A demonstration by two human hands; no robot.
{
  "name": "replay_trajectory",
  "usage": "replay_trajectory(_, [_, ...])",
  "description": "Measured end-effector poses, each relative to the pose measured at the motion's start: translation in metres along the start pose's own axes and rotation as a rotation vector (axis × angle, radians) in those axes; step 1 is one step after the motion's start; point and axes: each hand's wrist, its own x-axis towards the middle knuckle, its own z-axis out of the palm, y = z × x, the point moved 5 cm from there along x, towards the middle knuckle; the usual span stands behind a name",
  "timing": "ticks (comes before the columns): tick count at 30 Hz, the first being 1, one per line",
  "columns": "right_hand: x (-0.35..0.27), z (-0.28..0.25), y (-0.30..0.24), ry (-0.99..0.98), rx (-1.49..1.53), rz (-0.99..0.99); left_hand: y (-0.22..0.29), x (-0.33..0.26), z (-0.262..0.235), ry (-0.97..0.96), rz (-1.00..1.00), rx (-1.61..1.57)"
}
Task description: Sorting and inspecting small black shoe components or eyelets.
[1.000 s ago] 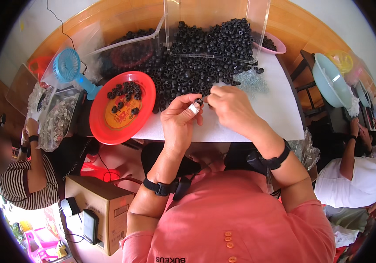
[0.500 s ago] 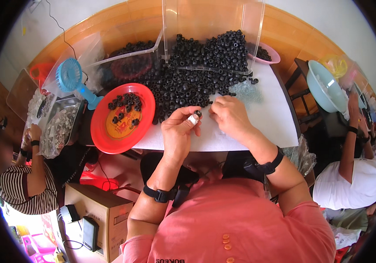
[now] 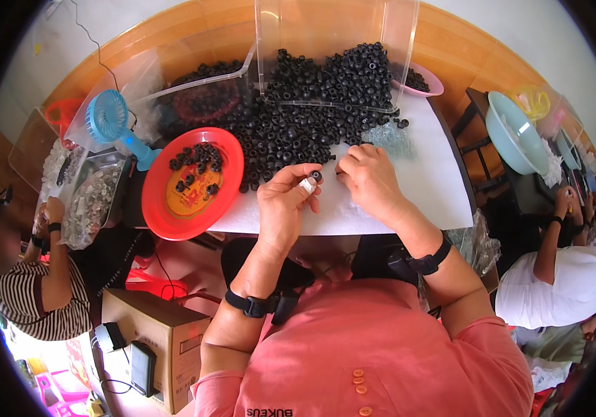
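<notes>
The left hand (image 3: 280,210) was clamped on one black ring-shaped piece (image 3: 316,176) above the bench (image 3: 439,198); whether the right hand (image 3: 373,182) gripped anything could not be told. From the hands, one red plate (image 3: 153,187) lay at nine o'clock, one uncountable black heap (image 3: 298,135) at twelve.

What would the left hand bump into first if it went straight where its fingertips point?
Probably the right hand, just beyond the black piece that the left hand holds, though one view leaves depth unclear.

Head-worn fisheye, facing down onto near table (image 3: 440,187).
</notes>
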Motion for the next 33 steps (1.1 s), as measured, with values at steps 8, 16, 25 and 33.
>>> replay_trajectory(8, [0.001, -0.004, -0.003, 0.074, 0.016, -0.035, -0.003, 0.0, -0.001, 0.003, -0.017, 0.044])
replay_trajectory(16, [0.011, -0.005, 0.0, -0.017, 1.136, 0.473, -0.001, 0.0, -0.001, 0.0, -0.037, 0.055])
replay_trajectory(25, [0.016, 0.004, -0.014, 0.01, 1.256, 0.475, -0.003, 0.002, -0.005, 0.043, -0.076, -0.037])
replay_trajectory(33, [0.015, 0.005, -0.014, -0.003, 1.24, 0.488, -0.002, -0.002, -0.004, 0.078, -0.047, -0.04])
